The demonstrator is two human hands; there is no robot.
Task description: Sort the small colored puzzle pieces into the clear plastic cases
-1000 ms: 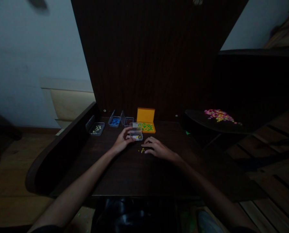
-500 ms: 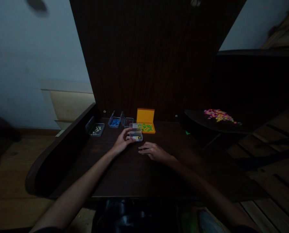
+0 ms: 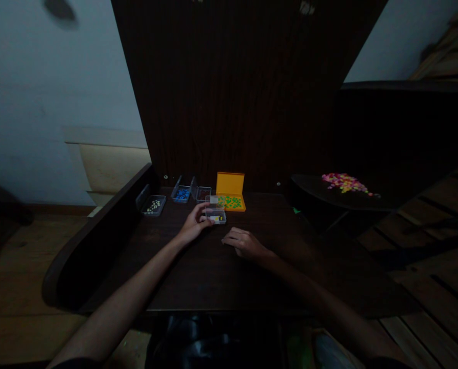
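Held by the left hand [image 3: 193, 224] at its left end, the clear box [image 3: 221, 222] sits between the thumb on the near side and the fingers toward the raised lid [image 3: 214, 201]. Its longer side seems to run from left to right, although the hand covers one end, so I am not fully sure. Inside, toward the right end, are a few yellow pieces [image 3: 221, 218]. Just behind and to the right stands the orange box [image 3: 231, 183], its cover up, with green pieces [image 3: 231, 202] in it. Next comes the right hand [image 3: 246, 243], low over the tabletop [image 3: 198, 277], with its fingers close side by side and pointing left. Whether its thumb and fingertips meet, or pinch something small, I cannot tell. From these fingertips, the clear box lies near, away from the body and slightly left; the left hand is nearer, because it touches it.
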